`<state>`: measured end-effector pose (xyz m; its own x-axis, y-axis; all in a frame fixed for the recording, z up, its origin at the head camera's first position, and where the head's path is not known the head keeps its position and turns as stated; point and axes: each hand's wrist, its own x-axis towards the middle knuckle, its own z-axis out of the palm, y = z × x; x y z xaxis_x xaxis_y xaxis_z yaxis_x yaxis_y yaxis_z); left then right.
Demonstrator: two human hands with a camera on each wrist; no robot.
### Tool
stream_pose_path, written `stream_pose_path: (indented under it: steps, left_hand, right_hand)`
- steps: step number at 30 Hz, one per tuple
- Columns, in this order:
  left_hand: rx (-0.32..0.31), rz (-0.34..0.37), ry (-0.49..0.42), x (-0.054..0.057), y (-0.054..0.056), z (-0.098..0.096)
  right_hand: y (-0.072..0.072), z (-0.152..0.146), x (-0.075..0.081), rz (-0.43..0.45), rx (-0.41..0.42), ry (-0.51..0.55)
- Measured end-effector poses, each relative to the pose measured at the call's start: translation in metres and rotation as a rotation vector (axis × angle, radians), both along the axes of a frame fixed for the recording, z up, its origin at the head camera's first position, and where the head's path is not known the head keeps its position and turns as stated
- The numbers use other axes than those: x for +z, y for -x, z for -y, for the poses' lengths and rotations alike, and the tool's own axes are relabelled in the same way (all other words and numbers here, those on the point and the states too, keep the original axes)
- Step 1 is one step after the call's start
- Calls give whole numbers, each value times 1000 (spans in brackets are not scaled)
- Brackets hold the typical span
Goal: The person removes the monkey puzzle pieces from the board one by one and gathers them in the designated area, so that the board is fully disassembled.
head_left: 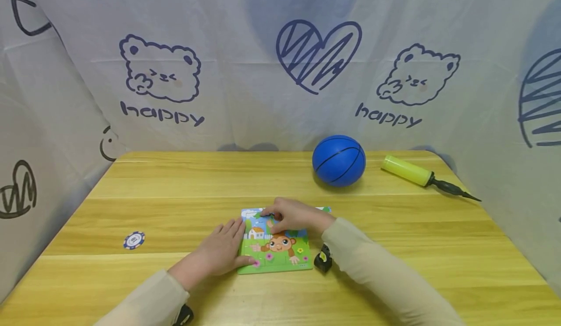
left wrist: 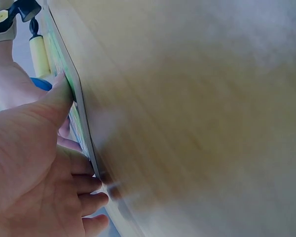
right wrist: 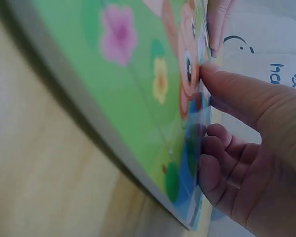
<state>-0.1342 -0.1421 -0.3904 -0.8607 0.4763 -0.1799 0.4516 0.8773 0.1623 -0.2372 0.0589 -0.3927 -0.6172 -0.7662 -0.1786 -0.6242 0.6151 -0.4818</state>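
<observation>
A picture puzzle board (head_left: 287, 263) with a monkey, a house and flowers lies flat on the table. My left hand (head_left: 219, 253) lies along its left edge, fingers straight, the thumb on the lower left corner; the left wrist view shows that hand (left wrist: 34, 153) against the board's edge (left wrist: 81, 111). Over the upper part is my right hand (head_left: 293, 215), thumb and forefinger bent down around a puzzle piece (head_left: 270, 224) beside the monkey's head. In the right wrist view the right hand (right wrist: 256, 138) touches the board's face, its other fingers curled.
Behind the board sits a blue ball (head_left: 339, 160), with a yellow-green hand pump (head_left: 407, 171) to its right. A blue and white poker chip (head_left: 134, 240) lies at left. Past the right wrist shows a white and green strip (head_left: 325, 209). A printed cloth hangs behind the table.
</observation>
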Motion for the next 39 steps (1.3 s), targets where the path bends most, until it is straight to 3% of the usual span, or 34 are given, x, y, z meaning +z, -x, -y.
stream_pose_path:
  steps: [6,16,28,34,39]
  left_hand:
    - [3,5,-12,1,-1,0]
    - [4,4,-17,2,-2,1]
    - [-3,-7,-15,0,-1,0]
    - [-2,-7,-10,0,-1,0]
    - [-1,-4,-9,-1,-1,0]
  right_hand:
    - [-1,0,-2,24,-20,8]
    - [2,-1,-4,150,-60,121]
    - [1,-3,-6,148,-122,145]
    - [2,-8,-8,171,-189,241]
    - [4,-13,-10,289,-254,366]
